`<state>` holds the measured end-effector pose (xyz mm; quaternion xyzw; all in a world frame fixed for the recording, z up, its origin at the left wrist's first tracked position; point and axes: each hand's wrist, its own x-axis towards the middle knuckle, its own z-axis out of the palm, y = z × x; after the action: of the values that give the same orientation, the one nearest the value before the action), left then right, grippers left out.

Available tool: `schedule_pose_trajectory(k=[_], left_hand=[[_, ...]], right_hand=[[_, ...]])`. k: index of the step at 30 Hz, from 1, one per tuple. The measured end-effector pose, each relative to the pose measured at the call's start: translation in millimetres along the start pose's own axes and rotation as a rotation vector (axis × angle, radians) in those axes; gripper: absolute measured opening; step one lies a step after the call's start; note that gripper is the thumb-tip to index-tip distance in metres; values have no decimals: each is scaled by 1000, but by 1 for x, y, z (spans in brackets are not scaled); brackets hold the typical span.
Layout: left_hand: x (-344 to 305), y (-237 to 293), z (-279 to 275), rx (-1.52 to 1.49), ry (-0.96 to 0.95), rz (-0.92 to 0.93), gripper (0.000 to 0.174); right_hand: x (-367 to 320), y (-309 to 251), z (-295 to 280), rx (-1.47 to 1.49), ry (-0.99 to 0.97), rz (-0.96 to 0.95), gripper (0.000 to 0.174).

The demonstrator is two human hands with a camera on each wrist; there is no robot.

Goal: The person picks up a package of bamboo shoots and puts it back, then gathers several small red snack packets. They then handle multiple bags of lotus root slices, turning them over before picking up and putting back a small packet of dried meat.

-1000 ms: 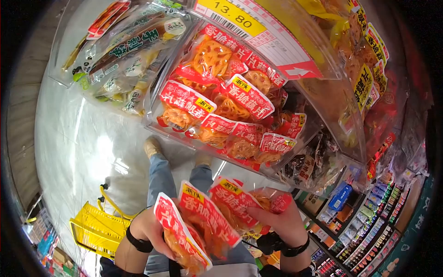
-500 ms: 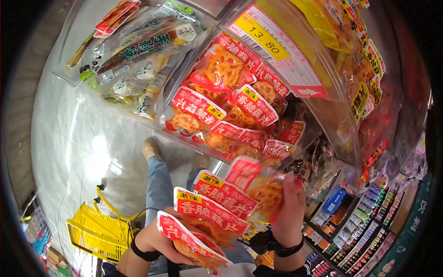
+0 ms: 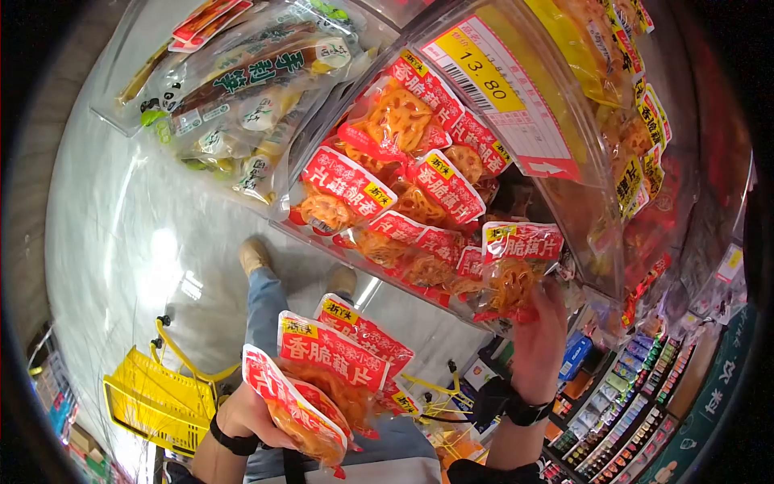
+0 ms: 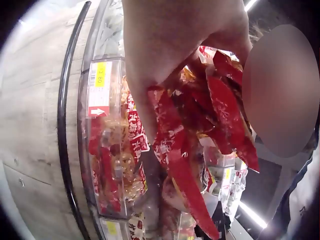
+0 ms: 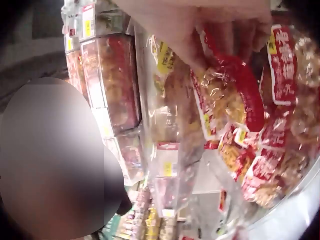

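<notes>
In the head view the left hand [image 3: 251, 415] grips several red-labelled lotus-root packets [image 3: 334, 360], fanned out low in front of the body. The right hand [image 3: 542, 335] pinches one similar packet [image 3: 516, 262] by its lower right part, at the front right corner of a clear bin [image 3: 355, 262] filled with the same packets [image 3: 399, 121]. The left wrist view has the left hand [image 4: 185, 35] above its red packets [image 4: 225, 110]. In the right wrist view the right hand's [image 5: 200, 25] fingers hold a red-edged packet [image 5: 225, 95] over others in the bin.
A price tag [image 3: 492, 73] reading 13.80 stands over the bin. Green-and-clear packets [image 3: 250, 97] lie in a bin at the upper left. Below left is a yellow basket [image 3: 153, 399] on the floor; shelves of goods [image 3: 629, 387] stand at the lower right.
The right hand has moved away from the left hand's packets, up to the bin's right corner with one packet. The left hand has shifted slightly left and down, still gripping its packets.
</notes>
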<state>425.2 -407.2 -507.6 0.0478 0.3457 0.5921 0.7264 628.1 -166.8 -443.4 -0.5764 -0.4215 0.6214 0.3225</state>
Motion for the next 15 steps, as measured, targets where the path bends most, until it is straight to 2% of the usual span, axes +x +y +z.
schedule_pose_trajectory(k=[2, 4, 6, 9, 13, 15], left_hand=[[-2, -1, 4, -29, 19, -13, 49], [-3, -5, 4, -18, 16, 2, 50], [-3, -14, 0, 32, -12, 44, 51], [-6, -18, 5, 26, 13, 7, 51], [-11, -32, 5, 47, 8, 64, 51], [-11, -33, 10, 43, 8, 77, 51]], right_hand=[[9, 6, -18, -539, -83, -217, 28], [11, 5, -9, -698, -80, -316, 34], [19, 2, 5, -480, -19, -266, 37], [48, 8, 4, -146, -4, -106, 39], [77, 25, 5, -591, 165, -348, 38], [90, 35, -12, -840, 190, -379, 40]])
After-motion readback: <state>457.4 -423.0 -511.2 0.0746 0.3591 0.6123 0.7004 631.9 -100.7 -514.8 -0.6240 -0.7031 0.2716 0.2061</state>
